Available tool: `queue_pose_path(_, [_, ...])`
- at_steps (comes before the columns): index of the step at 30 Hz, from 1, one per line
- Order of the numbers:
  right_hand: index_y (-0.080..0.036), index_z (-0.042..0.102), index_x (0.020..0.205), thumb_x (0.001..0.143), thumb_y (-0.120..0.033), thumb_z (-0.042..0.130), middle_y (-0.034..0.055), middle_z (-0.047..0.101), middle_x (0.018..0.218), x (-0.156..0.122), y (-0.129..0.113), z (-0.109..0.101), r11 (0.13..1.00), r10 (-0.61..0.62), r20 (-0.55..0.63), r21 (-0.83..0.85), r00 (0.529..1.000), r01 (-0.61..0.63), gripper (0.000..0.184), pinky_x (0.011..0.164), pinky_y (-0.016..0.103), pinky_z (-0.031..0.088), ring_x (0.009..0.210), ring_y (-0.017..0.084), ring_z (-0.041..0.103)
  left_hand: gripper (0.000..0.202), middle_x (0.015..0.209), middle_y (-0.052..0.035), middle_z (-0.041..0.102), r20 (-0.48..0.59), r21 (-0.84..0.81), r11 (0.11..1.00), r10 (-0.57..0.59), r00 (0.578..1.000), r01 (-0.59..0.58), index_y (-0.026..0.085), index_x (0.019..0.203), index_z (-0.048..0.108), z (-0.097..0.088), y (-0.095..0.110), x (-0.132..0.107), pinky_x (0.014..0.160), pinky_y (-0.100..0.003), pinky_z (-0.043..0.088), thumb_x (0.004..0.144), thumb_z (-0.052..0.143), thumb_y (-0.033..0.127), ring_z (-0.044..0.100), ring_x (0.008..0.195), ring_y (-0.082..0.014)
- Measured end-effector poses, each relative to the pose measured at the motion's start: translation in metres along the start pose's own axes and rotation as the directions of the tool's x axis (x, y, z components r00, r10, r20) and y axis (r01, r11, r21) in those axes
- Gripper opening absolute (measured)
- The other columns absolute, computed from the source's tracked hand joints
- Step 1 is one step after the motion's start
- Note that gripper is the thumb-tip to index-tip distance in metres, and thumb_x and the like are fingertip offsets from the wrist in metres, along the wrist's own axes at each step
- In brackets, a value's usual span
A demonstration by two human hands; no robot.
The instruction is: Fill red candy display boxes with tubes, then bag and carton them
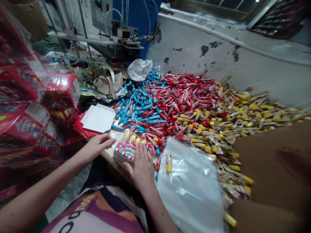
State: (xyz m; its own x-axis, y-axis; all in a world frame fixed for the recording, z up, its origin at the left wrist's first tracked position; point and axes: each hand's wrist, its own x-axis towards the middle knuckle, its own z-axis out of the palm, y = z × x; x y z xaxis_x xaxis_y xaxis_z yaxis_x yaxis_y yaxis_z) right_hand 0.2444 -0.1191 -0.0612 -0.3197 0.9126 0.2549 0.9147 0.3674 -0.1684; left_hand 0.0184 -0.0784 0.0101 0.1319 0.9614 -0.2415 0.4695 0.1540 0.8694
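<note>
**Flat hand on a printed packet, bag beside it**

In the head view, the right hand (142, 168) lies on a colourful printed packet (128, 151) at lower middle, fingers spread, not clamping it. The left hand (98, 145), fingers together and unclenched, is just beside the packet. A clear plastic bag (189, 184) lies to the lower right, with a yellow tube (169, 161) on it. Heaped blue, red and yellow wrapped tubes (194, 110) spread across the upper middle.
</note>
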Motion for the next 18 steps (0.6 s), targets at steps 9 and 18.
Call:
queue_pose_path(9, [-0.004, 0.026, 0.148, 0.086, -0.055, 0.056, 0.0200, 0.034, 0.150, -0.001, 0.002, 0.001, 1.000, -0.022, -0.002, -0.003, 1.000, 0.022, 0.086, 0.111, 0.047, 0.027, 0.140, 0.032, 0.031, 0.035, 0.057, 0.0017, 0.057, -0.132, -0.300, 0.953, 0.005, 0.991, -0.045, 0.018, 0.064, 0.052, 0.015, 0.010, 0.006, 0.059, -0.025, 0.038, 0.076, 0.060, 0.050, 0.051, 0.054, -0.0132])
queue_pose_path(18, [-0.005, 0.026, 0.149, 0.084, -0.055, 0.058, 0.0184, 0.034, 0.151, -0.003, 0.002, -0.001, 0.999, -0.029, -0.015, 0.031, 0.999, 0.030, 0.088, 0.112, 0.045, 0.025, 0.139, 0.032, 0.032, 0.035, 0.053, 0.0020, 0.055, -0.126, -0.313, 0.946, -0.123, 0.984, 0.079, 0.018, 0.060, 0.051, 0.030, -0.050, -0.008, 0.057, -0.024, 0.037, 0.074, 0.060, 0.049, 0.049, 0.054, -0.0134])
